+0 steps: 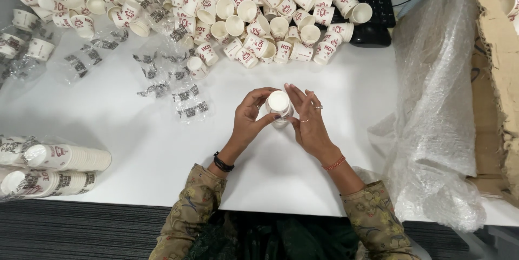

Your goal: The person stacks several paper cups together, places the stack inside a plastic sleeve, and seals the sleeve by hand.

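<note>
Both of my hands hold a short stack of white paper cups (279, 104) above the middle of the white table (135, 130). The stack points its closed base toward the camera and seems wrapped in thin clear plastic. My left hand (250, 115) grips it from the left, with the thumb under the stack. My right hand (309, 116) cups it from the right, fingers spread along its side. A black band sits on my left wrist and a red one on my right.
A large heap of loose paper cups (238, 5) with red print covers the table's far side. Empty clear wrappers (173, 84) lie left of centre. Two wrapped cup stacks (51, 168) lie at the near left. Crumpled plastic sheeting (438, 103) and a cardboard box (494, 76) fill the right. A black keyboard (378, 19) sits behind the heap.
</note>
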